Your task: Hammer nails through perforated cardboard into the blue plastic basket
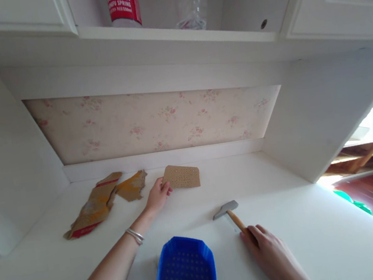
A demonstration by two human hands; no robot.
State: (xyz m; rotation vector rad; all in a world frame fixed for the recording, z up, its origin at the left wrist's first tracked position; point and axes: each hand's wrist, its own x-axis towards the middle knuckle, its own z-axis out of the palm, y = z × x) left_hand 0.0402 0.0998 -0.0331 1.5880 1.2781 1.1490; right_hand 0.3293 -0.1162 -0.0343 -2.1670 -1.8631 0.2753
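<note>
My left hand [159, 195] pinches the left edge of a tan card [182, 177] dotted with small holes, near the back of the white surface. The wooden handle of a hammer [235, 219] is wrapped in my right hand [268, 251]; its grey metal head points away from me, at or just above the surface. Between my arms, close to me, stands a blue octagonal basket [186, 273] with a pattern of small dots on its bottom. Left of my left hand lie a torn piece of cardboard [97, 202] with red stripes and a smaller orange-stained scrap [132, 186].
Overhead, a shelf [174, 34] holds a red-labelled bottle [123, 4] and a clear plastic bottle [191, 1]. White side panels stand left and right, and a floral back panel [155, 119] rises behind. Something green [352, 201] shows beyond the right edge.
</note>
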